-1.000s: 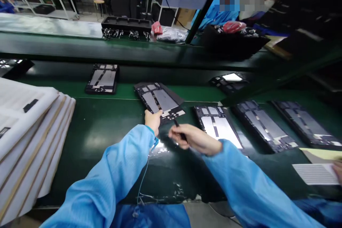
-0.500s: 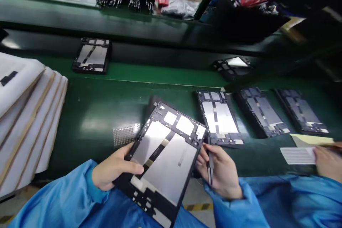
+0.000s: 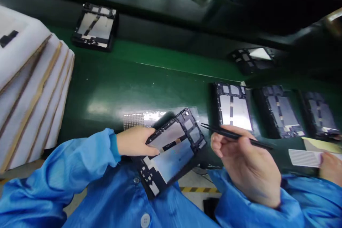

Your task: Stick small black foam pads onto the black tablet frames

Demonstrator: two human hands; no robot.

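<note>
Head view: your left hand [image 3: 135, 141] grips the tablet frame [image 3: 173, 153], tilted over the table [image 3: 120, 82] edge nr your chest; right hand [image 3: 247, 165] pinches black tweezers [image 3: 235, 136] just beside it. Markings too blurred to read.

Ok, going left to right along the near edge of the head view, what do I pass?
A stack of white foam sheets → left hand → tablet frame it holds → right hand gripping black tweezers → white ribbed sheet → co-worker's hand at the right edge.
</note>
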